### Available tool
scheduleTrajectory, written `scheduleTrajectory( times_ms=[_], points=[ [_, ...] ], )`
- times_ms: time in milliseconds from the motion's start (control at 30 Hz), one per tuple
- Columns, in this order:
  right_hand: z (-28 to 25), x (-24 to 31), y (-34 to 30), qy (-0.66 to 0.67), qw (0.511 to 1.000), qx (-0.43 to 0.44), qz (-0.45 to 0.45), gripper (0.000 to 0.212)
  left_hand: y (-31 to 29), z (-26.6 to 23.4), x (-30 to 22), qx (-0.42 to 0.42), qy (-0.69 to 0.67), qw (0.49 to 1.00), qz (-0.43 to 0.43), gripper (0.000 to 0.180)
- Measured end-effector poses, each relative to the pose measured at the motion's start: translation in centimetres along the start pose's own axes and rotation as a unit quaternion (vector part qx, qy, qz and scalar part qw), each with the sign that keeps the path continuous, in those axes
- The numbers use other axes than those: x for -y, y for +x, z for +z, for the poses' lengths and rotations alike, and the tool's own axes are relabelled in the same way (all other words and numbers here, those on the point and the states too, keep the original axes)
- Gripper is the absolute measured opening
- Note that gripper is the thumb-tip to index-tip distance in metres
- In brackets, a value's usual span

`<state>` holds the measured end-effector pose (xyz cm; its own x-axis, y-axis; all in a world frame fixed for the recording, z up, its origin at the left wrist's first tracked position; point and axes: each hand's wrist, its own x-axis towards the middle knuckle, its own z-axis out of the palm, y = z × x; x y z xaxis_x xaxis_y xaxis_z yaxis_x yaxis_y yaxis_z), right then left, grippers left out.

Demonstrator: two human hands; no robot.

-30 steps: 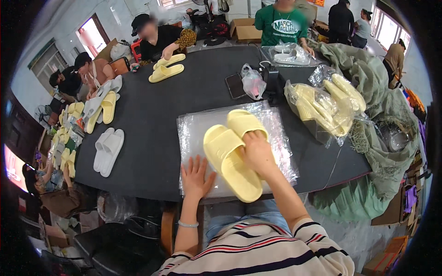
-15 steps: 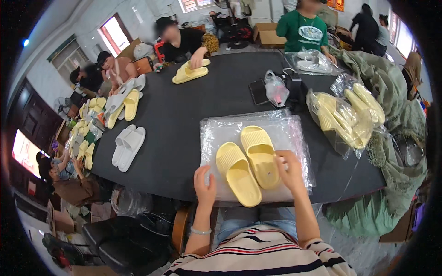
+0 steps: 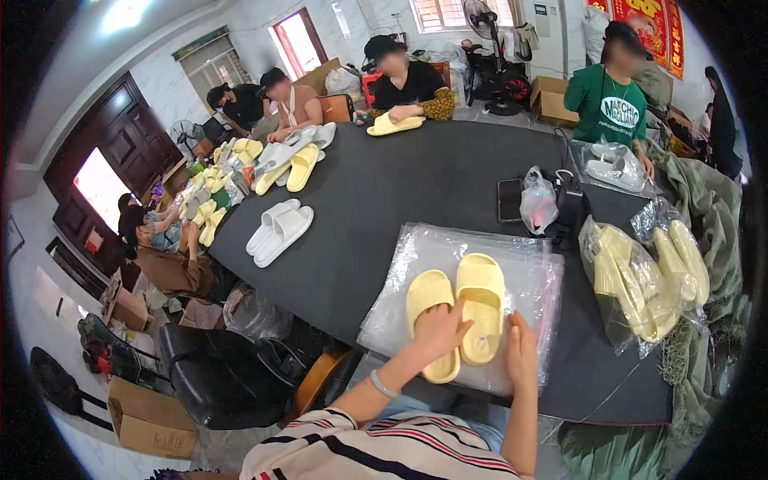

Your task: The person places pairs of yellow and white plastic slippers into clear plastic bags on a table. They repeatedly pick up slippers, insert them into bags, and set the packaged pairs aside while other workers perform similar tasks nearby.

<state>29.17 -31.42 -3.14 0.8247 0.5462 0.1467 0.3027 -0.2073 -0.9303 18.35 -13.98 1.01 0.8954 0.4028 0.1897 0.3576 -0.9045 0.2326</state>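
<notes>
A pair of yellow slide slippers lies side by side, toes away from me, on a stack of clear plastic bags (image 3: 384, 320). On the left slipper (image 3: 432, 290), my left hand (image 3: 436, 332) has its fingers tucked in under the strap and its thumb at the inner side. Those fingertips are hidden by the strap. Beside the outer edge of the right slipper (image 3: 482, 320), my right hand (image 3: 522, 344) is upright with fingers stretched out; whether it touches the edge is hard to tell.
Grey slippers (image 3: 280, 230) lie on the black table (image 3: 344, 208) to the left. Bagged yellow slippers (image 3: 628, 280) are at the right. A small plastic bag (image 3: 539, 204) sits beyond the stack. Across the table, one person's hand (image 3: 406, 114) rests on a yellow slipper.
My left hand has moved from beside the slippers onto the left one, fingers under its strap. My right hand has lowered along the right slipper's outer edge. The view has shifted.
</notes>
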Motion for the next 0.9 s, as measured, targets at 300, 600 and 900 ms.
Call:
scheduleTrajectory(
  times_ms=[300,600,900],
  points=[
    [-0.3,-0.3,-0.3,-0.104,0.994,0.017,-0.027,0.045,0.6,-4.3,5.2,-0.064,-0.110,0.991,-0.049,0.043],
    [0.0,0.0,-0.3,-0.171,0.979,0.016,-0.106,0.038,3.1,-4.6,29.6,-0.232,-0.131,0.954,-0.136,0.024],
    [0.9,0.7,-0.1,-0.227,0.965,0.022,-0.127,0.031,0.1,-3.4,33.3,-0.194,0.021,0.968,-0.156,0.053]
  ],
)
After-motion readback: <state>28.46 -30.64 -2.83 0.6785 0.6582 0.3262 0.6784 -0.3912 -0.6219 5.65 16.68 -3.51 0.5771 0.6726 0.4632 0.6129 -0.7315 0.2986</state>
